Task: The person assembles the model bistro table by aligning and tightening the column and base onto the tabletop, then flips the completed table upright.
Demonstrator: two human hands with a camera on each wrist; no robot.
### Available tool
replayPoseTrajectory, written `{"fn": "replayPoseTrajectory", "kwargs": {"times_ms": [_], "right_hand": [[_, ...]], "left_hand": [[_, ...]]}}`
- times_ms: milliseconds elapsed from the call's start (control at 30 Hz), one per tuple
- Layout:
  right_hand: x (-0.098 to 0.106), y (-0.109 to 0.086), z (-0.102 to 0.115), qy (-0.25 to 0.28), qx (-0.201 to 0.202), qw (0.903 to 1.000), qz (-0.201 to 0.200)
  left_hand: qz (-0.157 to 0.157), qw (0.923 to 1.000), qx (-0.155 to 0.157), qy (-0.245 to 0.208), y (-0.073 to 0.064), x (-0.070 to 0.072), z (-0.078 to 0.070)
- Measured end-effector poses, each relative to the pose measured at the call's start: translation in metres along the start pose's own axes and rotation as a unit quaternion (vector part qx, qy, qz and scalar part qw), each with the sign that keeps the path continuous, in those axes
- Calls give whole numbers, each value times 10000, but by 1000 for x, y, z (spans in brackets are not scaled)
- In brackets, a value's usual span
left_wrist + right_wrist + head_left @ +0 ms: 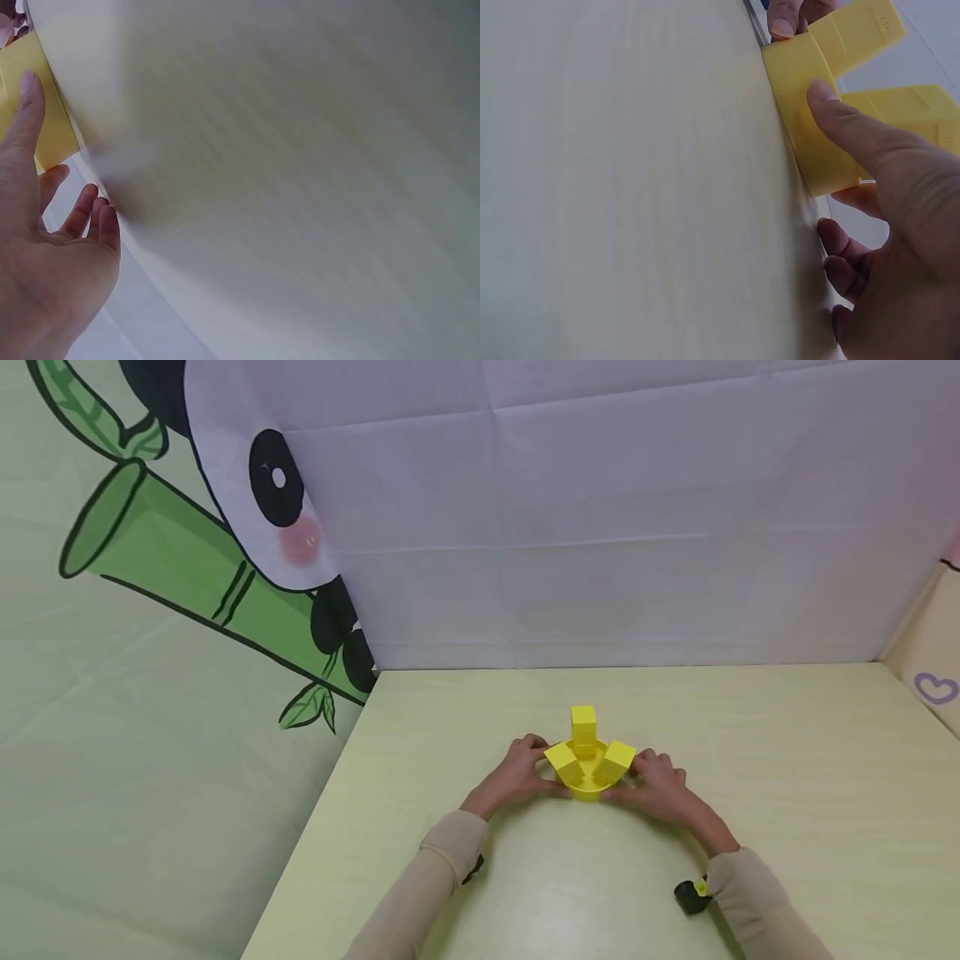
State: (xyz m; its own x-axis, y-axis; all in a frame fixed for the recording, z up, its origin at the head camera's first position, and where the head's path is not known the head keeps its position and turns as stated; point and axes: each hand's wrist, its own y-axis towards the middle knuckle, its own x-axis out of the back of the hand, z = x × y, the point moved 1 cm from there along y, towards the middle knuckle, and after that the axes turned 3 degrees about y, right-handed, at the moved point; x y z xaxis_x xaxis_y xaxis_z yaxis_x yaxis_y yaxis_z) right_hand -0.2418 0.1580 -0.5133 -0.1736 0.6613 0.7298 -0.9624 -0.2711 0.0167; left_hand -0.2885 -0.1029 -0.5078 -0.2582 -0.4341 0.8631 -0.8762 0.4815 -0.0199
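Note:
A yellow round base (588,793) stands on the table between both hands. Three blocky prongs rise from it and lean outward: a back one (583,723), a left one (563,765) and a right one (616,762). My left hand (519,774) grips the base's left side, thumb in front and fingers toward the back. On the opposite side, my right hand (660,789) pinches it between thumb and fingers. In the right wrist view, the right thumb lies on the yellow wall (799,105), and the other fingers curl loosely near the tabletop.
The pale wooden table (810,827) reaches back to a white cloth backdrop (600,527) printed with a panda. Green cloth (150,777) with a bamboo print hangs at the left. A black wrist device (692,898) sits by the right sleeve.

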Motion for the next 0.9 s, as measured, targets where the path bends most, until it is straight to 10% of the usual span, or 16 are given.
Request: {"fn": "replayPoseTrajectory", "kwargs": {"times_ms": [500, 767, 900], "right_hand": [[0, -3, -1, 644, 117, 9973, -333], [8, -8, 0, 1721, 819, 9816, -90], [17, -9, 6, 1834, 498, 9818, 22]], "left_hand": [[107, 9993, -175, 310, 1, 1, 1], [581, 9947, -365, -761, 1, 3, 0], [999, 9782, -502, -1748, 1, 7, -7]]}}
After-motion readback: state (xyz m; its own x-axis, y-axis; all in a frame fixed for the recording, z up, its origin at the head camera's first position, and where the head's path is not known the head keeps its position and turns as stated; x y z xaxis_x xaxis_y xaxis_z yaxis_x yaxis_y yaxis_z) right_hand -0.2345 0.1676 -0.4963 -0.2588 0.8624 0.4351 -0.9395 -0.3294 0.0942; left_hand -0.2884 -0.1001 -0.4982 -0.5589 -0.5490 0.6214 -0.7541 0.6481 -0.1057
